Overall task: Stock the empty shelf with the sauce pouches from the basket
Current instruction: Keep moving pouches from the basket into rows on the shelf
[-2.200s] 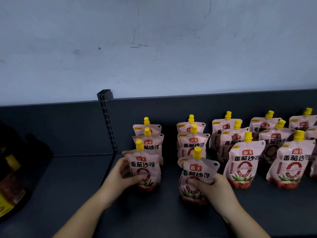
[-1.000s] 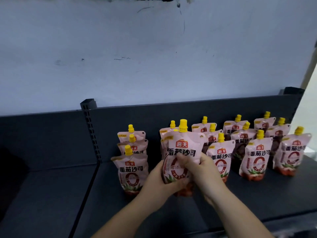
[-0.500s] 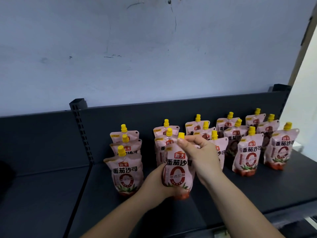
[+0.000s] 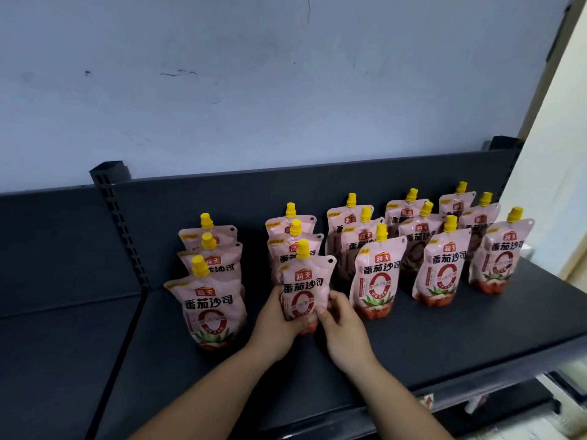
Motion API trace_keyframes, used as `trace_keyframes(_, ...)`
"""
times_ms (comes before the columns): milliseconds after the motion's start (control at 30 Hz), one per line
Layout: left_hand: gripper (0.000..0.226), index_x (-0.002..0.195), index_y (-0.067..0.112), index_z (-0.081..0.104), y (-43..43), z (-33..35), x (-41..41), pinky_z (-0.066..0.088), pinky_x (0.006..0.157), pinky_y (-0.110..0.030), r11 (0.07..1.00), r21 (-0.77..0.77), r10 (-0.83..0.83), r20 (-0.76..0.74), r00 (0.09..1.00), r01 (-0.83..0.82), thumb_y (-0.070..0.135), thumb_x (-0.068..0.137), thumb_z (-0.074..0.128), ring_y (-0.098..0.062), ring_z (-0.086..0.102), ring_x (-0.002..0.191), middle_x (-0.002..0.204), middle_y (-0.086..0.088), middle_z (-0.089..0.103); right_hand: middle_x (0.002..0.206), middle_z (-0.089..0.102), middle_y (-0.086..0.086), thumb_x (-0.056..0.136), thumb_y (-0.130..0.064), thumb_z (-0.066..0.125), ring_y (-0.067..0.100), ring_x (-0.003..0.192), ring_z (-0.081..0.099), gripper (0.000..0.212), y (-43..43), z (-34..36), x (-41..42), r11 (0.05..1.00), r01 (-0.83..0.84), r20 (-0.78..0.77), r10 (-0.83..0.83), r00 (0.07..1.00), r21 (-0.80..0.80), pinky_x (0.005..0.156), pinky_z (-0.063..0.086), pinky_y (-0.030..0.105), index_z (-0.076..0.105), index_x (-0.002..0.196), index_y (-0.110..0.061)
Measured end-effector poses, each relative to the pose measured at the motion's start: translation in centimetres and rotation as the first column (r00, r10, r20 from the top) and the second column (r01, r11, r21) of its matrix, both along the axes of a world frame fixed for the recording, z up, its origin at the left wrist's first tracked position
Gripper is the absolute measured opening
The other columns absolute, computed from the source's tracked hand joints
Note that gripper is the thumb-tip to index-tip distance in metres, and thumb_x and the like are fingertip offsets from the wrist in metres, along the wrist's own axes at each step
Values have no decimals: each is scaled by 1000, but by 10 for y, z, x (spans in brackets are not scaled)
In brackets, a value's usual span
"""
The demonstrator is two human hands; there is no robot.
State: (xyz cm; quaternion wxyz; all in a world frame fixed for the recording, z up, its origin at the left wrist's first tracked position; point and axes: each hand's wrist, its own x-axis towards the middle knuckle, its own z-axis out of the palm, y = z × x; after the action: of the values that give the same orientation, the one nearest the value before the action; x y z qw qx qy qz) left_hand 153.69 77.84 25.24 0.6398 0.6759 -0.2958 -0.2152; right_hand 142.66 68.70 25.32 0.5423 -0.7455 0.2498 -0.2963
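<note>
Several pink sauce pouches with yellow caps stand in rows, three deep, on the dark shelf [image 4: 444, 338]. One pouch [image 4: 305, 287] stands upright at the front of the second row from the left. My left hand [image 4: 279, 322] grips its lower left side and my right hand [image 4: 341, 325] holds its lower right side. Its base is hidden behind my fingers. Left of it stands the front pouch of the first row [image 4: 211, 308]; to the right is another front pouch [image 4: 376, 277]. The basket is out of view.
A slotted upright post [image 4: 117, 223] divides this shelf from a bare dark shelf section [image 4: 57, 360] on the left. The grey wall rises behind. A pale wall [image 4: 552, 185] closes the right end. The shelf's front edge [image 4: 476, 389] runs below my forearms.
My right hand has come down from the pouch's cap to its lower right side. The pouch now stands lower, at the front of its row, with both hands at its base.
</note>
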Motion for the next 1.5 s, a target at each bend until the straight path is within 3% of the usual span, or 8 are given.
trace_keyframes(433, 70, 127, 6, 52, 11, 18, -10, 50, 102, -41, 984, 176, 4, 39, 999, -11, 0, 66, 86, -22, 62, 116, 122, -7, 67, 100, 69, -10, 96, -18, 62, 6, 99, 65, 15, -2, 2, 1, 995, 36, -31, -34, 999, 88, 78, 47, 9, 60, 104, -30)
trace_keyframes(633, 81, 136, 39, 38, 88, 55, -29, 41, 105, -20, 939, 307, -156, -28, 987, 157, 22, 73, 85, -4, 46, 128, 131, 24, 45, 95, 63, -14, 92, -25, 63, 3, 92, 61, 17, 18, 32, -28, 946, 321, 133, -314, 940, -39, 69, 42, 13, 53, 102, -34)
trace_keyframes(733, 30, 98, 26, 72, 148, 75, -14, 57, 69, -22, 947, 187, -246, -104, 964, 262, 26, 71, 84, -15, 73, 86, 100, -2, 76, 91, 59, -18, 91, -21, 62, 2, 87, 59, 21, 49, 58, -26, 934, 294, 317, -221, 922, -204, 68, 43, 7, 54, 96, -39)
trace_keyframes(833, 18, 73, 19, 65, 184, 70, 20, 45, 53, -19, 991, 96, 80, 128, 988, -93, 18, 75, 83, -11, 56, 59, 65, 0, 64, 95, 57, -15, 91, -14, 65, 5, 91, 58, 20, 77, 86, 3, 883, 67, 297, 83, 951, -464, 75, 44, 10, 58, 100, -30)
trace_keyframes(933, 42, 96, 21, 53, 189, 46, 46, 45, 68, -21, 934, 212, 252, 185, 950, -289, 19, 70, 87, -12, 53, 80, 90, 2, 58, 109, 54, -18, 91, -29, 67, -5, 105, 51, 25, 96, 107, 44, 813, -165, 107, 268, 957, -558, 88, 40, 7, 56, 113, -31)
trace_keyframes(1067, 82, 123, 37, 39, 166, 18, 59, 40, 105, -34, 881, 448, 46, 242, 969, -154, 56, 57, 85, -9, 49, 120, 119, 19, 54, 107, 56, -17, 90, -44, 63, 3, 103, 50, 29, 103, 107, 88, 765, -244, -156, 188, 970, -596, 99, 37, 33, 55, 115, -32)
trace_keyframes(1233, 42, 93, 56, 47, 153, 4, 61, 32, 109, -34, 874, 404, 122, 356, 927, -270, 49, 68, 80, -6, 51, 121, 102, 33, 58, 89, 64, -6, 96, -34, 59, 12, 86, 60, 17, 102, 103, 102, 810, -163, -54, 161, 986, -564, 77, 51, 34, 61, 97, -18)
trace_keyframes(1500, 56, 115, 45, 54, 150, 3, 68, 14, 94, -32, 858, 427, 136, 343, 929, -283, 45, 67, 82, -11, 47, 127, 122, 22, 63, 85, 63, -7, 97, -35, 58, 8, 81, 61, 16, 101, 100, 113, 915, -105, -10, 109, 994, -390, 71, 53, 31, 61, 95, -20)
